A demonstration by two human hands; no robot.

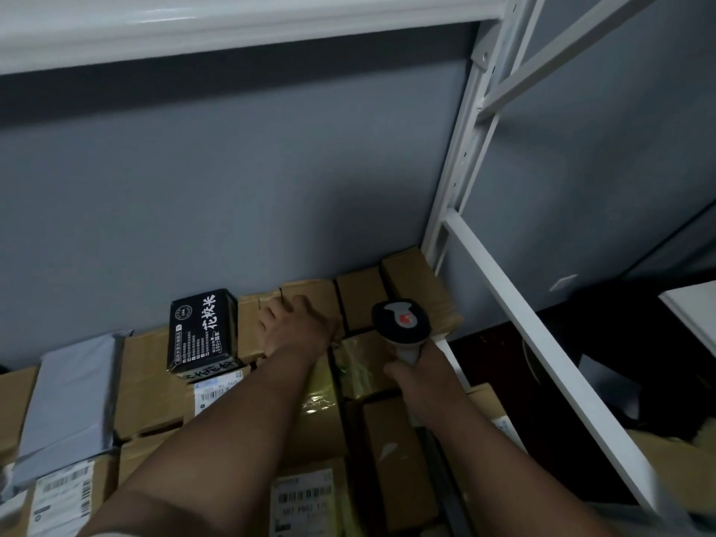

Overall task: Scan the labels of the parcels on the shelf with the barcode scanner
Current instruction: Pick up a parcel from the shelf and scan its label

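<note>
— What do we count, biggest first?

— One white metal shelf frame (457, 195), its upright punched with holes, against a flat grey wall (232, 188). On the shelf we see a crowd of brown cardboard parcels (155, 385) packed edge to edge; the near ones are cut off by the frame, so we cannot give a firm number. One soft grey plastic mailer (69, 401) lies at the left.

— And smaller?

— One glossy black box (203, 331) with white lettering stands toward the far wall. We count three white barcode labels; the near one (304, 498) is blurred.

— The hands?

— Our left hand (294, 327) rests on a far carton (306, 300), fingers spread and relaxed. Our right hand (416, 375) grips the handle of the one barcode scanner (401, 321), held above the right-hand parcels; its fingers are hidden.
</note>
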